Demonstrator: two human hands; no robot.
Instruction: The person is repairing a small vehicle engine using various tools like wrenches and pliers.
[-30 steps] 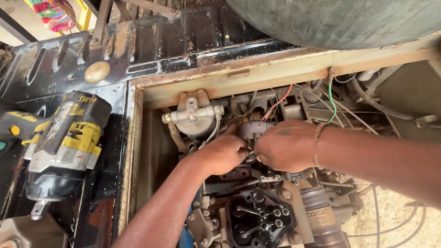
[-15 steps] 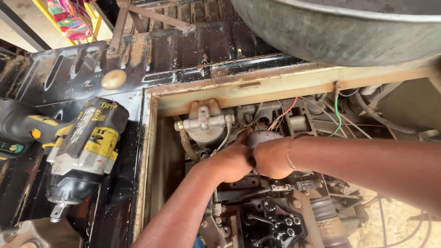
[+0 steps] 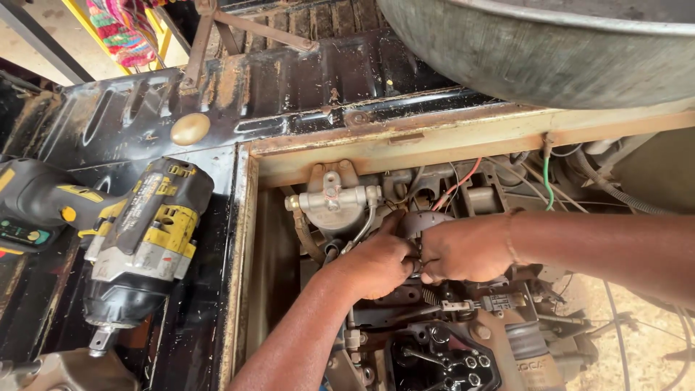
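Observation:
Both my hands reach into an open engine bay framed by a rusty tan sheet-metal edge (image 3: pixel 405 141). My left hand (image 3: pixel 373 264) and my right hand (image 3: pixel 463 250) meet fingertip to fingertip around a small grey rounded engine part (image 3: pixel 423 221) and a thin hose beside it. The fingers are curled tight; what each one grips is hidden between them. Just left of the hands stands a pale metal filter housing (image 3: pixel 333 199) with hoses. Below them lie a black engine casting (image 3: pixel 441 362) and a small grey plug connector (image 3: pixel 499 302).
A yellow-and-black cordless impact wrench (image 3: pixel 137 239) lies on the black metal floor panel (image 3: pixel 289 80) left of the bay. A large grey metal basin (image 3: pixel 550 43) overhangs the top right. Red, green and white wires (image 3: pixel 546 181) run along the bay's back. Sandy ground shows at lower right.
The view has shifted, so the bay sits lower and further right. My right hand has slid left and closed up against my left hand on the grey part.

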